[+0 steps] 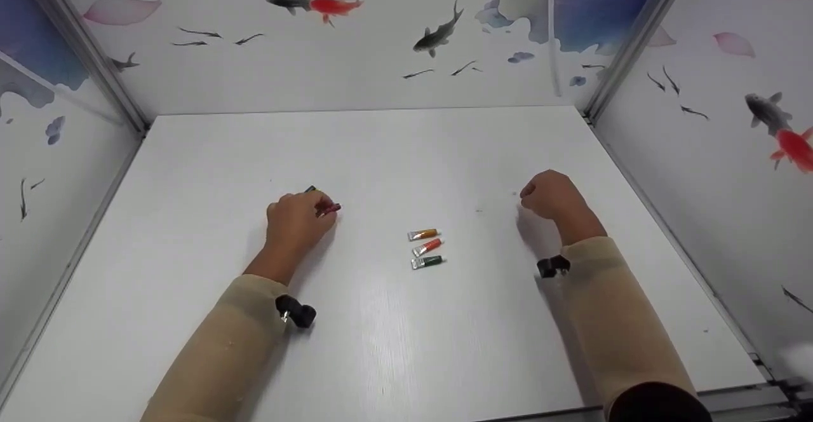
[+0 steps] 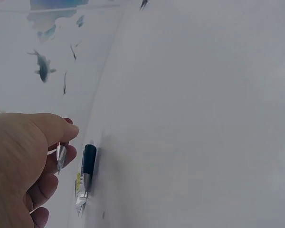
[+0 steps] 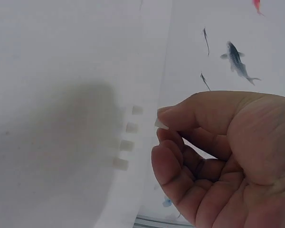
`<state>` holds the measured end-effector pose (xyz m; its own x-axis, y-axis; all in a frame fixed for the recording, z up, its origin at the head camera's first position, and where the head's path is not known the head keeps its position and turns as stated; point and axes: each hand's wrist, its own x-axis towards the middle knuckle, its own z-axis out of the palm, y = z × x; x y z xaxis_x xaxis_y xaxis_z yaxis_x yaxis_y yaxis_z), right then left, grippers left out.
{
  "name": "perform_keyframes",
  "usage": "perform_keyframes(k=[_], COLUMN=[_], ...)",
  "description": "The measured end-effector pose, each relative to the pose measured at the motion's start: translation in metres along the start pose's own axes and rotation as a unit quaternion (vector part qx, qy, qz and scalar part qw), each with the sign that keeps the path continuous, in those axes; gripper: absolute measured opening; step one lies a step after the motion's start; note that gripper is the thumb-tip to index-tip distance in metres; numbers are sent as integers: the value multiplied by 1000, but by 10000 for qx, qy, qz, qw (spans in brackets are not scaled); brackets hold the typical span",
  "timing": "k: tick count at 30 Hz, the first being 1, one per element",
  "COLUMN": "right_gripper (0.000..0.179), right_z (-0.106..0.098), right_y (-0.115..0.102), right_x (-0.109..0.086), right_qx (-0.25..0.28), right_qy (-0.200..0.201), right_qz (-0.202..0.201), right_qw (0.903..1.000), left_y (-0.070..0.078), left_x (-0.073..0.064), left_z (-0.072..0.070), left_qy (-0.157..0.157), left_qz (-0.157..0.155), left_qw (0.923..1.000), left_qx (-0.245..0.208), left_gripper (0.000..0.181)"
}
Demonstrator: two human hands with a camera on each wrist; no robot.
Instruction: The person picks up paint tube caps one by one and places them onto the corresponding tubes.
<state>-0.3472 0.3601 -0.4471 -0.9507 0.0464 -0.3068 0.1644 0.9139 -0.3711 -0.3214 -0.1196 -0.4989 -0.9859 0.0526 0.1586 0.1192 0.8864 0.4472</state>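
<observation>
At nine o'clock in the head view, the left hand (image 1: 295, 222) is pinching a small red tube (image 1: 335, 208) between thumb and fingers; a dark tube (image 2: 89, 159) is lying just beyond, toward eleven o'clock. Near six o'clock, an ochre tube (image 1: 424, 234), orange tube (image 1: 427, 247) and green tube (image 1: 428, 262) are lying side by side. All are presumably weighing little and denting easily, so favouring a hold near the firmer tip. Labels are showing print too small to read. At three o'clock, the right hand (image 1: 552, 196) is pinching a pale chip (image 3: 160, 123); four pale squares (image 3: 131, 128) are lying nearby
</observation>
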Motion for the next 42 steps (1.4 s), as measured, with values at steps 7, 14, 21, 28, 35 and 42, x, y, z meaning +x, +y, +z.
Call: perform_keyframes(k=[7, 14, 21, 28, 35, 42], right_gripper=[40, 39, 37, 29, 24, 26], right_z=[1, 2, 7, 9, 11, 17], right_y=[-14, -22, -31, -48, -65, -77], right_x=[-4, -8, -14, -21, -30, -39], right_qx=[199, 463, 1267, 2278, 2937, 3498], right_qy=[202, 298, 567, 992, 1159, 1211], right_qz=[-341, -482, -770, -1117, -1582, -2035], right_qw=[9990, 9973, 9873, 9622, 9356, 9064], left_y=[10, 17, 26, 40, 54, 69], left_x=[-1, -2, -4, -6, -10, -15], left_z=[-3, -4, -4, -6, -8, -8], left_qy=[343, 564, 751, 932, 1093, 1162], left_qz=[229, 392, 569, 774, 981, 1108], left_qw=[9990, 9969, 9935, 9881, 9808, 9742], left_qx=[-173, -386, -634, -952, -1286, -1587], left_gripper=[19, 19, 17, 22, 21, 20])
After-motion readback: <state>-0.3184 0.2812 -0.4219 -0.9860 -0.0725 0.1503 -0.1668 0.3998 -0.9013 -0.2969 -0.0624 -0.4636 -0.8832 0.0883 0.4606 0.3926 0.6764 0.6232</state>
